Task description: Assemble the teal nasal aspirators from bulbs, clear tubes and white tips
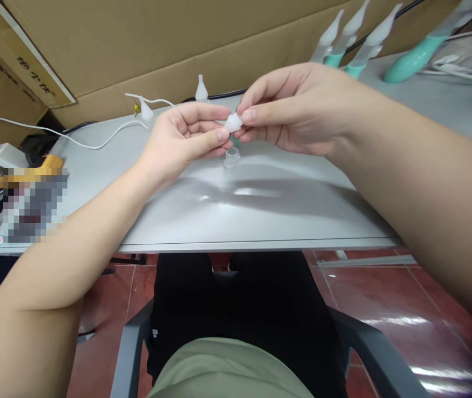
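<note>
A small white soft tip is pinched between my two hands above the grey table. My left hand grips its lower left side with thumb and fingers. From the right, my right hand pinches its other end with thumb and index finger. Just below the hands a short clear ring-shaped part stands on the table, and a bit of green shows between it and my fingers. Behind my left hand are a white pointed tip standing upright and another white tip.
Several green-and-clear devices with white tips stand at the back right, beside a lying green one and white cables. A cardboard wall closes off the table's back. A white charger and yellow object are at left.
</note>
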Tool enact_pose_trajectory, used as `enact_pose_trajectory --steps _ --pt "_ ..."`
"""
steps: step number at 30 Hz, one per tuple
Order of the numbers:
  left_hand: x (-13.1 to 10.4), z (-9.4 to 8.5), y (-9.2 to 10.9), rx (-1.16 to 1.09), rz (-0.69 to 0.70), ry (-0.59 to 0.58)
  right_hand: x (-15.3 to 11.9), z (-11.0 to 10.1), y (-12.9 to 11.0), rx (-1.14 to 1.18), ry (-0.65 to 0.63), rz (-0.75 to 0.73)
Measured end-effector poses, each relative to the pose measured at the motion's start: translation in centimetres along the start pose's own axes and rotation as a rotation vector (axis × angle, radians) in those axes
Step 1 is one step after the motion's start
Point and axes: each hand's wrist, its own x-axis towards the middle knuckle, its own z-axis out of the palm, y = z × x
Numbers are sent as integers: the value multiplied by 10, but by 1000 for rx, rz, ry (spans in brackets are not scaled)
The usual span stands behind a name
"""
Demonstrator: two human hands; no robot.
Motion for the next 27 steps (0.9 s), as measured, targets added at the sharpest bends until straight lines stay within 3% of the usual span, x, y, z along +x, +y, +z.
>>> enact_pose_trajectory --steps 11,23,27 --pt "-3 2 3 13 27 20 2 -6 1 12 -61 122" --pt "4 -4 -19 -29 126 21 -2 3 -2 -86 -31 98" --pt "4 -3 -16 -14 153 36 -3 7 -5 -79 -54 78"
